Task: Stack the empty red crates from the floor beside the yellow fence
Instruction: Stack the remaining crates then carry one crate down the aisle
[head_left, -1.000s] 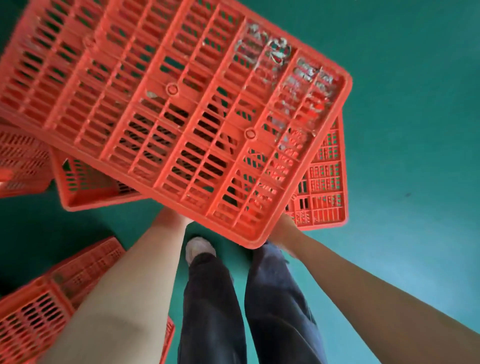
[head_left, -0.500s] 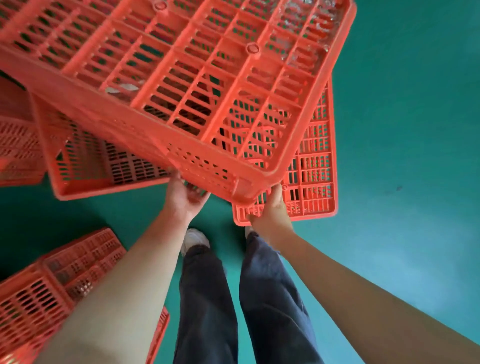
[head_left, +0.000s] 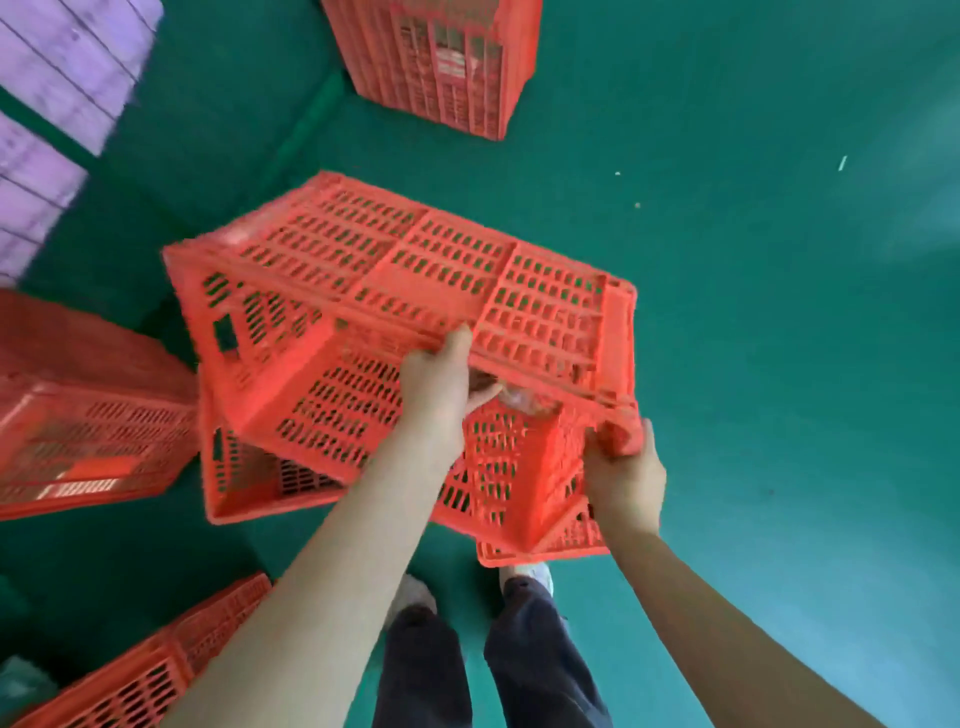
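I hold a red slatted crate tilted on its side in front of me, above the green floor. My left hand grips its near long rim at the middle. My right hand clamps the crate's near right corner. Under it lies a second red crate, open side up, partly hidden by the held one. The yellow fence is not in sight.
A tall stack of red crates stands ahead. More red crates sit at the left and lower left. Pale purple panels fill the top left corner. My legs and shoes are below the crates.
The held crate has swung down from overhead, where I saw its underside, and now hangs low and tilted over the floor crate. The view has tipped forward, revealing the stack ahead.
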